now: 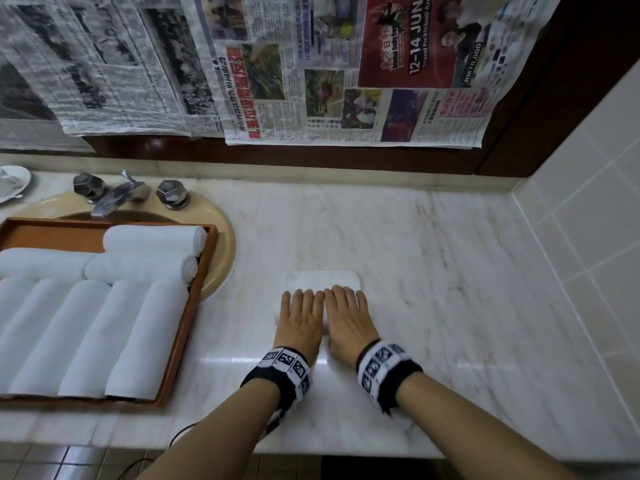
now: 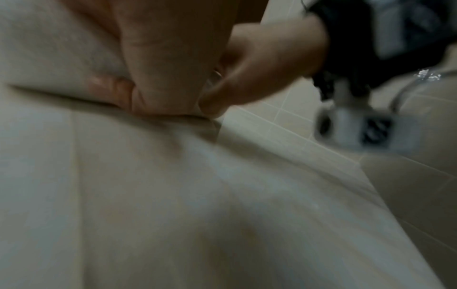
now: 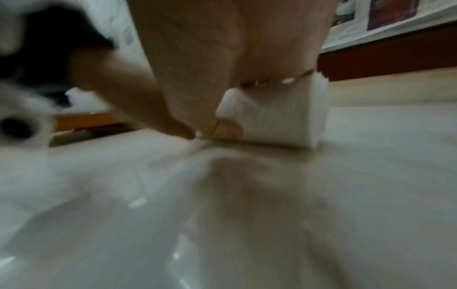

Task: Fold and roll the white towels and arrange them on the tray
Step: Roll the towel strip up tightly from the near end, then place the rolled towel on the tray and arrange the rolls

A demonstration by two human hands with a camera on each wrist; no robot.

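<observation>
Blurred close view from under the right wrist. The right hand [image 3: 222, 58] fills the upper middle, palm pressed down on a white towel [image 3: 277, 119] that lies on a pale marble counter [image 3: 247, 215]. The towel's layered end shows at the right, and the thumb [image 3: 228, 131] touches its near edge. The left hand [image 3: 123, 93] reaches in beside it, with a black and white wristband [image 3: 37, 58] at far left. An orange tray edge [image 3: 84, 121] and newspaper [image 3: 385, 15] show behind
</observation>
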